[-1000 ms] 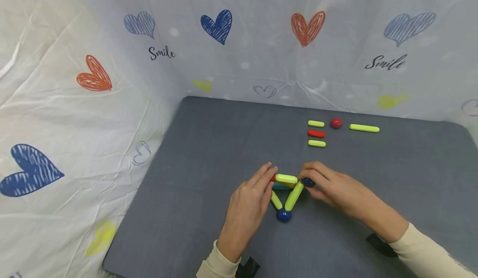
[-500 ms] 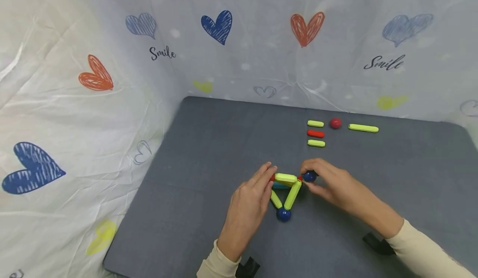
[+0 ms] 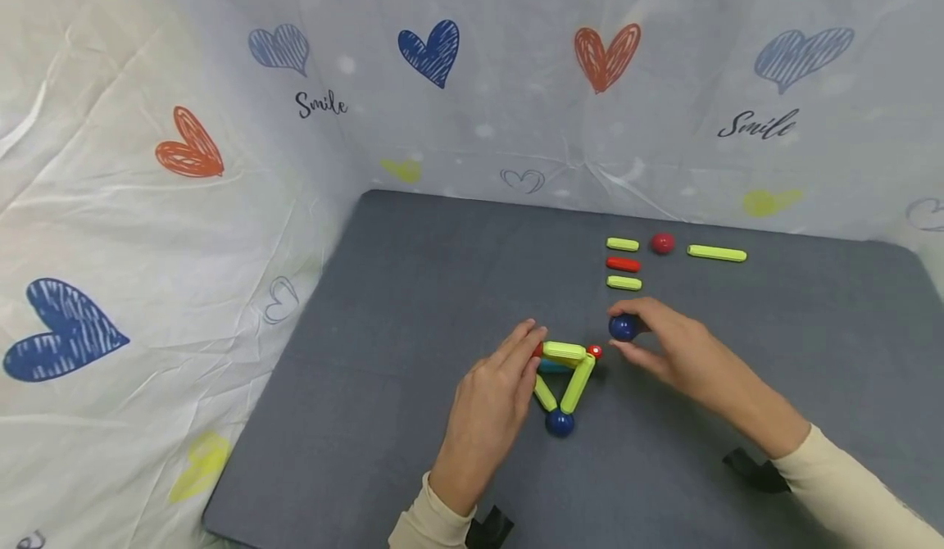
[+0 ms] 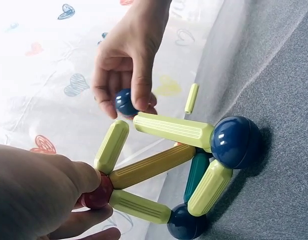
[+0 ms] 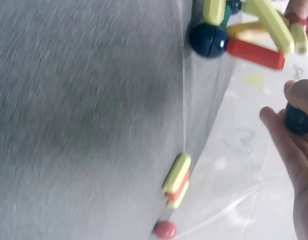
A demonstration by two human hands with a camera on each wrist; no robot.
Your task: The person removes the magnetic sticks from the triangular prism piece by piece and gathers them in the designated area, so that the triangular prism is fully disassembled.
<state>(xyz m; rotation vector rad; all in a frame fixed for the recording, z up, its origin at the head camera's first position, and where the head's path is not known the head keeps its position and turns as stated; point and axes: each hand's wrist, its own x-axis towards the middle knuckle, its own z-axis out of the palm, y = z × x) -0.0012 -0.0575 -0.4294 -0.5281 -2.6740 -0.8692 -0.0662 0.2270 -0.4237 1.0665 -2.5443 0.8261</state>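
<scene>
My left hand (image 3: 490, 406) pinches a red ball (image 4: 100, 194) at the top of a frame of magnetic sticks and balls. In the left wrist view, yellow-green sticks (image 4: 176, 128), an ochre stick (image 4: 154, 165) and a teal stick (image 4: 195, 176) join at dark blue balls (image 4: 236, 142) low on the frame. A red stick (image 5: 256, 54) of the frame has a free upper end in the right wrist view. My right hand (image 3: 693, 360) holds a loose dark blue ball (image 3: 623, 328) between thumb and fingers, apart from the frame, to its upper right.
Farther back on the grey table (image 3: 413, 287) lie two short yellow-green sticks (image 3: 624, 283), a short red stick (image 3: 623, 265), a red ball (image 3: 662, 243) and a longer yellow-green stick (image 3: 717, 253). A white cloth printed with hearts (image 3: 516, 106) hangs behind and at the left.
My right hand has drawn the blue ball away from the frame's upper right corner, up and to the right, baring the red stick's end. The left hand has kept its place.
</scene>
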